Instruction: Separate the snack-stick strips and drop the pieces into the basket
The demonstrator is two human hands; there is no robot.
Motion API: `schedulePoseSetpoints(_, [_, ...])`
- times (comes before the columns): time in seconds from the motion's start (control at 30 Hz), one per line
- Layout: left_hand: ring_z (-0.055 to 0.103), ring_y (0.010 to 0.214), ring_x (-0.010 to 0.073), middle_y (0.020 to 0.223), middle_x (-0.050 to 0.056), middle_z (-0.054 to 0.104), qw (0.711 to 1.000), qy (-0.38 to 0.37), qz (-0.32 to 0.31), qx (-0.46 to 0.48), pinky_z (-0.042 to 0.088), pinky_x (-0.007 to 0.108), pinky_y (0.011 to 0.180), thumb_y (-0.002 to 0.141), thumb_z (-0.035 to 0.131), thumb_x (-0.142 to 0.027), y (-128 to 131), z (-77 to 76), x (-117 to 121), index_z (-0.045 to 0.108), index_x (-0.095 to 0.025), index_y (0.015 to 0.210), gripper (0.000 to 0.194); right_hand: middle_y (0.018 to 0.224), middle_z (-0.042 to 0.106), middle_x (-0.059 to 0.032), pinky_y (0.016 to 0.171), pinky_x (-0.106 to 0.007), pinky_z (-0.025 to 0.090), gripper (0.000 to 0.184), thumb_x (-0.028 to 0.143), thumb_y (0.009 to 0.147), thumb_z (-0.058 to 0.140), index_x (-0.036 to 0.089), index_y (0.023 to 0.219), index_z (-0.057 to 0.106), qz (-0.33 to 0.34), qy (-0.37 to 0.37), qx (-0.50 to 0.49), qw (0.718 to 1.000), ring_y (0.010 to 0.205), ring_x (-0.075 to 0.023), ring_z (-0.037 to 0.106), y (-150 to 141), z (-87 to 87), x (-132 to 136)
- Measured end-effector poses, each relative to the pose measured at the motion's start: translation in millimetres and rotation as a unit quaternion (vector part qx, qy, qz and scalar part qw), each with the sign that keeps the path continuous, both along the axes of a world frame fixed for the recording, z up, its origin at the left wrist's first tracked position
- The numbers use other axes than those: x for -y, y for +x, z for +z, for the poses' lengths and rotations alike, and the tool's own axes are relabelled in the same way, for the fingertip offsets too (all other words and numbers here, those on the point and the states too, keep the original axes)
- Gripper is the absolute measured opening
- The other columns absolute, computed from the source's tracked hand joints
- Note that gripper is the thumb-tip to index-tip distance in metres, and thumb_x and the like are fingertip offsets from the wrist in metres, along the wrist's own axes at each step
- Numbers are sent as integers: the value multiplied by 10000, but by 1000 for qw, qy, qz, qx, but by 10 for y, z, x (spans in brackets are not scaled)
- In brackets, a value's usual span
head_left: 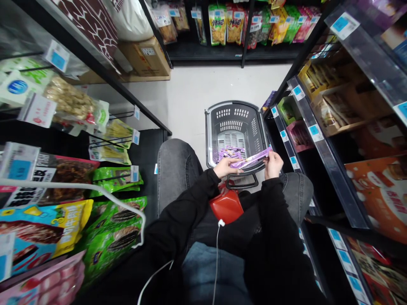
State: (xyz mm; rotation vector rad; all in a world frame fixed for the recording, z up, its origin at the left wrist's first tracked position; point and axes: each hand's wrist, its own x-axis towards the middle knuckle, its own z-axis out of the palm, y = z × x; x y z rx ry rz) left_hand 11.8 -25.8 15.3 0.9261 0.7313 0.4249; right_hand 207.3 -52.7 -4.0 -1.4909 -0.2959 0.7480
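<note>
Between my two hands stretches a long purple snack packet [252, 159], held over the near rim of a grey shopping basket [235, 108]. My left hand [226, 167] grips its left end, and my right hand [273, 165] pinches the right end between thumb and fingers. Inside the basket, several similar purple packets [231, 151] lie in a loose pile at the near left. The basket's black handle [243, 183] is folded toward me, just below the packet. A red case [226, 206] with a white cable plugged into it rests in my lap.
Shelves with hanging bags of snacks [117, 237] line the left. Racks with price tags [314, 129] and boxes stand close on the right. At the back left is a cardboard box [146, 59]; a shelf of colourful packets [218, 25] crosses the far end. White floor [190, 91] lies between.
</note>
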Motion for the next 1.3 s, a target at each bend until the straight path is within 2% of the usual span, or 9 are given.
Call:
schedulePoseSetpoints(0.13, [657,669,200,607,34,651,999,10,37,11,534,334,664,575,725,-243,-83,-28,-74,559,-58,1087,569,529,522,51,461,-183,459,198,283,592,650,164,696,531,56,14,-61,996,471,-63,508,90,80,29])
schedulePoseSetpoints(0.3, [654,790,216,789,88,671,996,0,83,37,524,366,746,597,718,-273,-116,37,-128,565,-70,1058,526,609,572,40,524,-220,511,216,266,592,660,167,743,542,133,53,-66,988,517,-72,547,161,120,72])
schedulePoseSetpoints(0.53, [647,738,191,794,64,670,974,72,203,-66,532,338,711,616,684,-316,-162,70,-196,590,-66,1012,478,598,582,43,589,-252,529,285,240,548,691,178,762,513,207,-17,-140,968,575,-108,606,28,-111,42])
schedulePoseSetpoints(0.67, [625,820,180,900,57,667,931,195,253,-176,508,309,764,681,622,-344,-212,42,-203,619,-123,1013,399,625,587,40,634,-267,527,301,221,524,706,175,758,522,257,-17,-175,950,618,-110,607,-127,-246,25])
schedulePoseSetpoints(0.73, [612,862,172,939,55,660,918,223,268,-187,496,288,781,711,588,-343,-220,33,-204,614,-146,1019,366,623,575,46,623,-273,524,303,220,517,707,178,742,508,274,-18,-181,945,605,-109,596,-178,-279,16])
schedulePoseSetpoints(0.87, [616,766,152,870,61,655,929,201,258,-172,502,271,701,666,616,-287,-213,37,-213,567,-129,1046,414,603,536,64,602,-277,518,286,228,527,687,191,701,464,284,-7,-185,941,578,-101,571,-213,-262,5])
schedulePoseSetpoints(1.07, [585,694,146,720,4,632,895,257,200,-305,472,268,695,497,717,-218,-243,41,-225,630,-135,771,299,581,521,71,573,-229,482,276,180,502,701,174,683,493,291,1,-167,942,555,-76,535,-201,-214,17])
schedulePoseSetpoints(1.23, [579,509,142,535,-13,591,933,131,139,-305,482,273,551,489,735,-203,-231,29,-203,650,-126,768,302,597,574,44,566,-214,470,286,157,473,725,140,703,556,310,-21,-174,935,551,-75,548,-189,-219,31])
schedulePoseSetpoints(1.3, [577,463,148,482,-9,577,938,104,125,-306,482,274,517,498,741,-210,-231,25,-198,660,-117,782,310,600,594,25,554,-211,471,287,161,463,739,120,703,587,334,-39,-176,925,546,-80,556,-184,-212,35])
